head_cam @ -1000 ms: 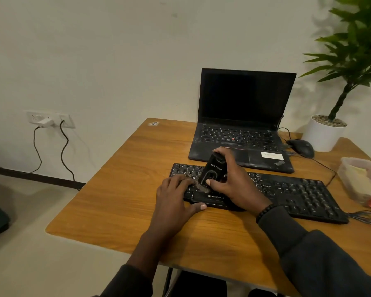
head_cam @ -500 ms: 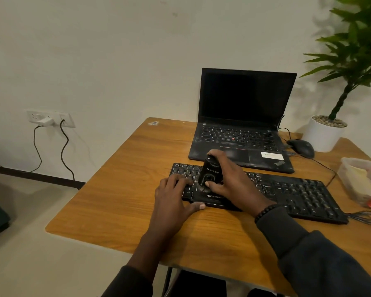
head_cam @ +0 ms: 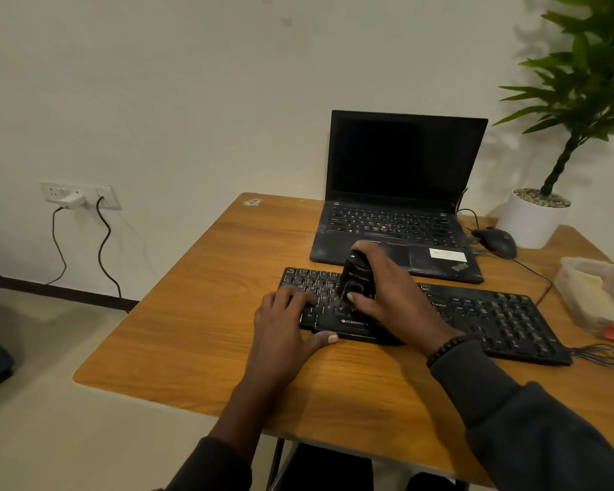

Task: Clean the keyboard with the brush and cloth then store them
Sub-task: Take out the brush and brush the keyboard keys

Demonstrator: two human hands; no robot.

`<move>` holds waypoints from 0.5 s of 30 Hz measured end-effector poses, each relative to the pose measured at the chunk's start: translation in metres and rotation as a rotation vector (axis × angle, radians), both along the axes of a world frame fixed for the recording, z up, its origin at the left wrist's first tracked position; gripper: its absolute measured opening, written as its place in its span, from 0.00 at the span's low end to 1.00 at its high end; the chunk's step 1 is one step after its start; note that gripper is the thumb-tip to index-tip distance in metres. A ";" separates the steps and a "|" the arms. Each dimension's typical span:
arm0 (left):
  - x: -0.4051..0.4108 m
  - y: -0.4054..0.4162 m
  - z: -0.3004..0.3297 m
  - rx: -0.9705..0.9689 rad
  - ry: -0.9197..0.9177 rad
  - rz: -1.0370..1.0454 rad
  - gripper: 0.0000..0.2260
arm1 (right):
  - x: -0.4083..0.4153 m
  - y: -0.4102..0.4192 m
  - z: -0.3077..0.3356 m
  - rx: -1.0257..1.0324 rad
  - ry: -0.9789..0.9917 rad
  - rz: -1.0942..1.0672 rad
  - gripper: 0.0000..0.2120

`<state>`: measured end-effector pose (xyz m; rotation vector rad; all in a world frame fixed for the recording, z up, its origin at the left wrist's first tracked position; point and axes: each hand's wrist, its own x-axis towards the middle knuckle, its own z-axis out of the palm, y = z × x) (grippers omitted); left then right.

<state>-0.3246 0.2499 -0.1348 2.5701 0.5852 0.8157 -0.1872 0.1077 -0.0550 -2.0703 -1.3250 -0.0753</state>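
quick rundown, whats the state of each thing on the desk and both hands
keyboard: flat on the table, wired.
brush: upright on the keys, gripped.
right hand: curled round the brush.
left hand: fingers flat on the keyboard's left end.
laptop: lid open, screen dark.
mouse: idle beside the laptop.
plastic box: no lid, something pale inside.
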 end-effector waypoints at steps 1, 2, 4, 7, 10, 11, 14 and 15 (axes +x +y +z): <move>0.000 0.000 0.000 -0.001 0.002 -0.002 0.28 | 0.000 -0.001 0.000 0.023 0.076 0.019 0.34; 0.000 0.000 0.000 -0.003 0.006 -0.003 0.28 | 0.000 -0.003 -0.001 0.030 0.139 0.040 0.34; 0.000 0.000 0.000 -0.001 0.012 -0.002 0.28 | 0.000 -0.007 -0.005 0.003 0.157 0.050 0.34; 0.000 0.000 0.000 0.002 0.006 0.002 0.28 | 0.003 -0.008 -0.009 -0.032 0.041 -0.005 0.35; 0.000 0.000 0.000 -0.003 0.005 -0.003 0.28 | 0.003 -0.004 -0.006 0.015 -0.010 -0.015 0.34; 0.000 0.000 0.000 -0.005 0.005 -0.003 0.28 | 0.002 -0.003 -0.004 0.044 0.034 -0.009 0.34; 0.000 0.000 0.000 0.001 0.002 -0.004 0.28 | -0.004 -0.002 -0.008 0.068 0.145 0.033 0.34; 0.000 0.000 0.000 0.002 0.004 -0.007 0.28 | -0.005 -0.003 -0.011 0.058 0.159 0.043 0.34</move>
